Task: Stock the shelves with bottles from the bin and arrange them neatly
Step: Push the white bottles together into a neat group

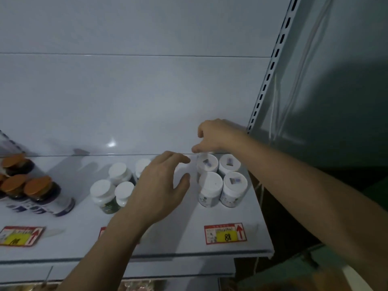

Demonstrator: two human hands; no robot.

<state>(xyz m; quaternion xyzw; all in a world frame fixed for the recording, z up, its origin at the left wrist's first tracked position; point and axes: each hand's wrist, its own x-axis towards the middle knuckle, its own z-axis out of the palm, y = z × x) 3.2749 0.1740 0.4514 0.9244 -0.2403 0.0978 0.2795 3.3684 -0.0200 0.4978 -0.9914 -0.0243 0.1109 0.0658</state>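
Four white-capped white bottles (210,185) stand in a tight square at the right end of the white shelf (189,227). My right hand (214,137) hangs over the back-left one (206,162), its fingertips down at the cap's back edge; no firm hold shows. My left hand (161,185) hovers with spread, relaxed fingers just left of that group and holds nothing. Left of it stand several white-capped bottles with green labels (102,192), partly hidden by my left hand. No bin is clearly in view.
Dark bottles with orange caps (37,187) stand at the shelf's left end. Red-and-yellow price tags (225,233) lie along the front edge. A slotted upright (270,66) and a green wall (336,101) close off the right side. A lower shelf shows below.
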